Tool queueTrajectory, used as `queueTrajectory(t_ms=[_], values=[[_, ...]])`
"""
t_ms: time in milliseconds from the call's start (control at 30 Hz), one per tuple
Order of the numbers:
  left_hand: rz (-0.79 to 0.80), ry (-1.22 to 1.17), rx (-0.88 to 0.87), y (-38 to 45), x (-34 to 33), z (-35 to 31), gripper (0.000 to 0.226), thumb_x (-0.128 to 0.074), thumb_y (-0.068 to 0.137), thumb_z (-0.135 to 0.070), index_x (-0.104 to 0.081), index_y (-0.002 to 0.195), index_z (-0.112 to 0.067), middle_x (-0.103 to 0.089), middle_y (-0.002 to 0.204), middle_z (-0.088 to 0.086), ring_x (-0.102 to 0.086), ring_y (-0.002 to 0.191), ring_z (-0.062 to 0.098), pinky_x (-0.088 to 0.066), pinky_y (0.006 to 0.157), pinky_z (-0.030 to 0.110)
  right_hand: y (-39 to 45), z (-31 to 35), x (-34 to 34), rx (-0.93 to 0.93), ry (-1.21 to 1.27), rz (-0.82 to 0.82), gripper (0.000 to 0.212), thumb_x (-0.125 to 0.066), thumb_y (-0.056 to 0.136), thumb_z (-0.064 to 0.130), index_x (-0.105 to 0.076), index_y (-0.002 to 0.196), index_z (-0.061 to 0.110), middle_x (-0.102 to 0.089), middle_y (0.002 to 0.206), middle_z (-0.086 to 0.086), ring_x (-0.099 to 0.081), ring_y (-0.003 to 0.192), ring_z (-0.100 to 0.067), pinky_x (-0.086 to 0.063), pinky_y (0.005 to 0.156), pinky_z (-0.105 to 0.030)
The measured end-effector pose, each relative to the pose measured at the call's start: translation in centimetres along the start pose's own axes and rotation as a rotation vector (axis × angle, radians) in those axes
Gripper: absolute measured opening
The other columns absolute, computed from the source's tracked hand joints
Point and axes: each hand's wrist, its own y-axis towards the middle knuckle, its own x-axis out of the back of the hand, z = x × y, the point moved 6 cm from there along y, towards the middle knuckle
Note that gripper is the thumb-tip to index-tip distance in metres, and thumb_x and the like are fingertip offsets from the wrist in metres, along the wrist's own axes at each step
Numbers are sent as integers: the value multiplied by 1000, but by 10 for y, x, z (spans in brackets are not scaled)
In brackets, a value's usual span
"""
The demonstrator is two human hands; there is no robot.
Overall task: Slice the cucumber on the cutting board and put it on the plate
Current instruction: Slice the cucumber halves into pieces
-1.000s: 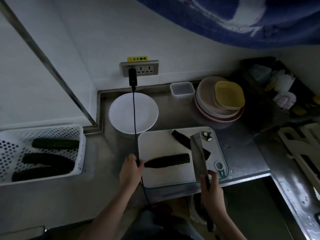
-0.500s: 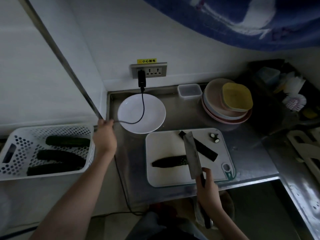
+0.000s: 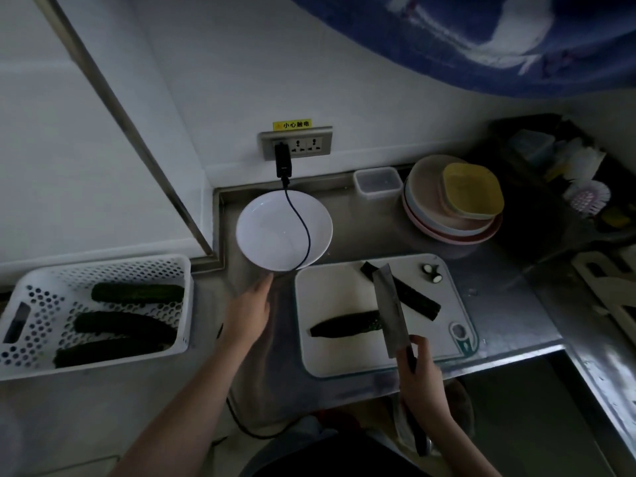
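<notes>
Left hand (image 3: 248, 316) flat-fingered beside round glossy plate (image 3: 265, 235), right hand (image 3: 420, 383) gripping broad steel cleaver (image 3: 390, 311) over bumpy cucumber (image 3: 344, 328)

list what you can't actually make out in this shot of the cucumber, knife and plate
Head view only:
- Cucumber: its right end is hidden behind the cleaver blade.
- Right hand: covers part of the cleaver handle.
- Plate: a black cable crosses it; whether the left hand touches the rim is unclear.
- Two small end pieces: too small and dim for detail.
</notes>
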Motion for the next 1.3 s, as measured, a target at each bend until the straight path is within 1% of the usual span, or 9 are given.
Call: queueTrajectory(t_ms=[133,333,433,633,767,900,1033,1200,1300], values=[[-118,75,-45,-13,-13,4,58,-69,69,7,-59,125,-4,-52,132,20,-65,91,37,-55,64,40,-7,-5,2,-34,3,-34,15,-46,97,25,-40,111,26,-60,60,-6,-55,46,-17,-38,42,-28],[-174,77,-58,-9,-26,-24,39,-61,70,-3,-60,109,-1,-54,106,19,-57,85,38,-51,66,41,-15,-2,2,-67,-22,-65,12,-46,97,19,-46,106,26,-63,65,-4,-60,55,-17,-48,50,-34],[-156,-32,-293,-10,-39,-66,33,-43,78,-19,-59,103,-4,-57,98,13,-54,83,31,-50,67,37,-17,2,3,-47,-106,-68,9,-46,97,17,-46,102,24,-61,65,-2,-60,55,-17,-50,54,-40],[203,-101,-723,-22,-93,-153,59,-82,62,-16,-61,117,-12,-62,109,7,-62,94,28,-55,75,37,-16,5,16,-69,-213,-132,4,-44,97,15,-43,93,16,-55,63,-2,-54,53,-17,-41,46,-34],[129,-48,-767,-15,-96,-158,63,-85,55,-6,-63,113,-15,-64,102,5,-63,86,27,-56,65,33,-12,2,22,-90,-216,-169,8,-44,96,13,-42,91,18,-55,61,-2,-53,50,-18,-38,43,-32],[29,-114,-806,-14,-94,-148,37,-61,76,-17,-58,113,-15,-60,102,5,-50,91,22,-55,69,35,-7,-2,30,-105,-169,-250,6,-46,96,15,-44,92,19,-57,61,-2,-56,50,-21,-47,46,-41],[-45,-89,-787,25,-70,-180,43,-50,82,-23,-54,125,-16,-56,123,8,-48,110,24,-42,93,37,-3,-9,47,-121,-122,-320,7,-49,95,14,-47,94,20,-57,62,1,-56,49,-19,-48,46,-41],[396,221,-695,83,-103,-216,56,-50,95,-24,-29,147,-18,-29,151,6,-20,140,23,0,114,43,-7,-25,49,-188,-67,-384,8,-46,96,17,-45,91,23,-60,63,-4,-57,48,-24,-50,46,-46],[456,229,-721,88,-119,-211,48,-56,91,-17,-45,137,-7,-46,135,14,-37,127,33,-22,110,42,-9,-31,47,-204,-29,-377,8,-45,97,15,-45,93,22,-60,64,-4,-58,49,-24,-51,46,-48]])
